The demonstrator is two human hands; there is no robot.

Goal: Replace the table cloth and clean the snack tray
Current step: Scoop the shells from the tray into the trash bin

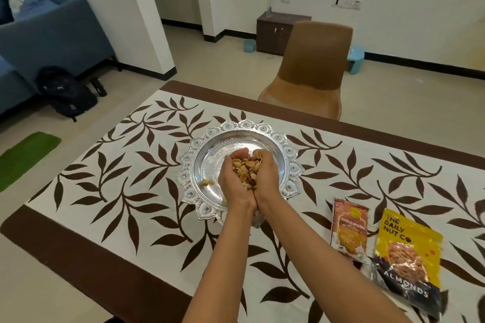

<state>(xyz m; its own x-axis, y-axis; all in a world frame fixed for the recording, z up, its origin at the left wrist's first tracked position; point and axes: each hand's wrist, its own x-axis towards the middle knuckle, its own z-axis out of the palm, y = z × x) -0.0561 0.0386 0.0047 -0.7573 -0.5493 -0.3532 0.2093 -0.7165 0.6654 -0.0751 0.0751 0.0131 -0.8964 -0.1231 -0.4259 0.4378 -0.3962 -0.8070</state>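
Observation:
A round silver snack tray (288,162) with a scalloped rim lies in the middle of the table, on a white table cloth (126,217) printed with brown leaves. My left hand (232,181) and my right hand (266,178) are pressed together side by side over the tray, cupped around a heap of pistachio shells (248,169). A few loose shells (207,182) lie on the tray's left side. The near part of the tray is hidden by my wrists.
Two snack packets lie on the cloth at the right: an orange one (349,231) and a yellow almond bag (408,257). A brown chair (309,71) stands at the table's far side. A sofa, a black backpack (67,94) and a green mat (23,157) are at the left.

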